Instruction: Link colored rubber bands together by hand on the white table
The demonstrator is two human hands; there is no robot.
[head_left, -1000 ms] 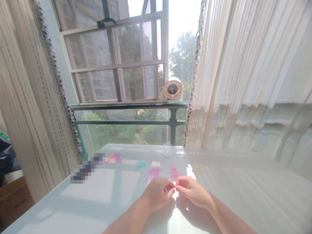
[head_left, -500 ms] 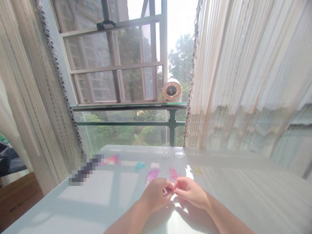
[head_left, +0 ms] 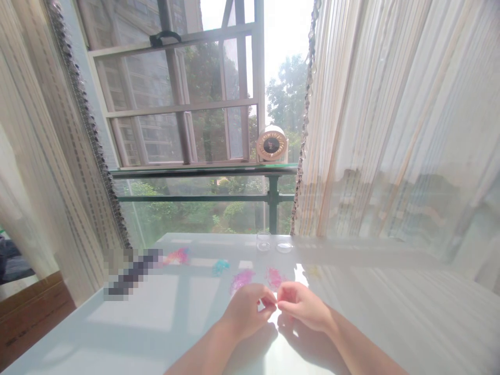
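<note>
My left hand (head_left: pixel 250 311) and my right hand (head_left: pixel 302 306) meet at their fingertips above the white table (head_left: pixel 148 317). Both are closed in a pinch, thumb against forefinger. Whatever lies between the fingertips is too small to make out. Just beyond the left hand is a loose pile of purple pieces (head_left: pixel 242 279), and a pink pile (head_left: pixel 275 277) lies beyond the fingertips. Farther left are a teal pile (head_left: pixel 221 267) and a pink-orange pile (head_left: pixel 177 256). A faint yellow pile (head_left: pixel 314 271) sits beyond my right hand.
At the table's far edge stand a clear glass jar (head_left: pixel 263 242) and a clear shallow dish (head_left: pixel 284 248). A round white fan-like device (head_left: pixel 272 145) rests by the window rail. Curtains hang on both sides, and a cardboard box (head_left: pixel 35 317) is at the lower left.
The view has shifted slightly, so the scene sits a little farther left. My hands keep their fingertip pinch, drawn slightly closer together.
</note>
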